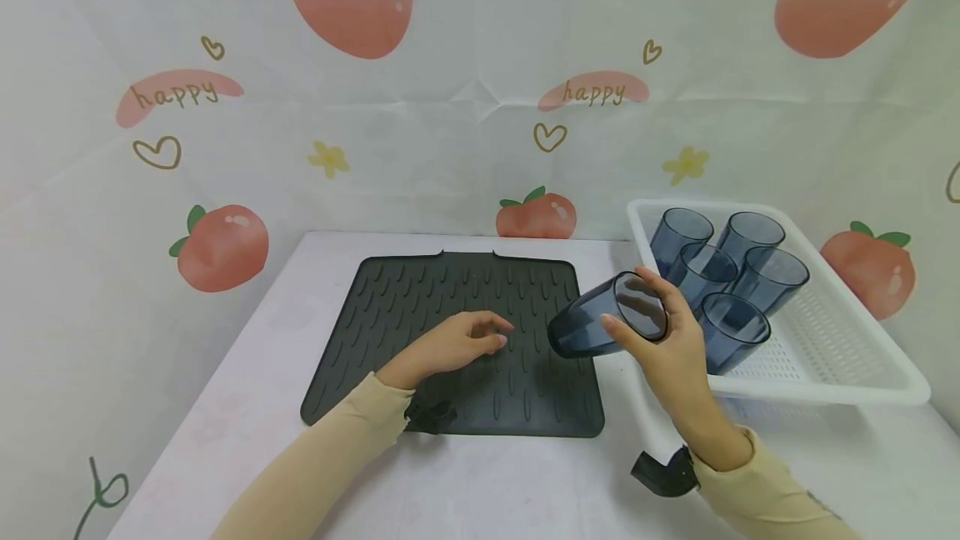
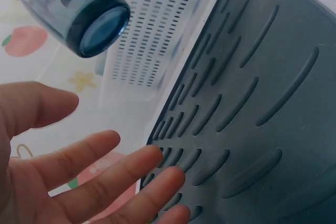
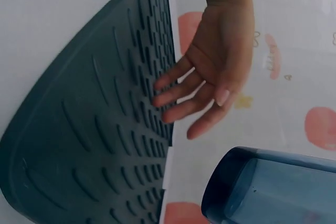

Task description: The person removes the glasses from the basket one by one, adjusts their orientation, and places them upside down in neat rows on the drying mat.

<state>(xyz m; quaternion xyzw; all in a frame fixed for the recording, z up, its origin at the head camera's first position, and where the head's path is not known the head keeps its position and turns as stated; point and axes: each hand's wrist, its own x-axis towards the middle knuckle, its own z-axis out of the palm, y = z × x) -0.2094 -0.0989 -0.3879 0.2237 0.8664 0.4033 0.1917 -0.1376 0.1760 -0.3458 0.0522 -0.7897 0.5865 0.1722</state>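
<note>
My right hand (image 1: pixel 678 348) grips a blue-tinted glass (image 1: pixel 588 319) near its rim, thumb on one side and fingers on the other. The glass is tilted, its base pointing left over the right edge of a black ridged drying mat (image 1: pixel 465 290). In the left wrist view the thick base of the glass (image 2: pixel 102 27) shows at the upper left. My left hand (image 1: pixel 457 344) hovers above the middle of the mat with fingers loosely bent and nothing in them. The right wrist view shows that left hand (image 3: pixel 212 72) beyond the glass (image 3: pixel 283 187).
A white perforated basket (image 1: pixel 840 348) stands to the right, with several matching blue glasses (image 1: pixel 768 277) grouped in its left part. The white tabletop (image 1: pixel 247 440) runs around the mat. A fruit-printed cloth (image 1: pixel 450 107) hangs behind.
</note>
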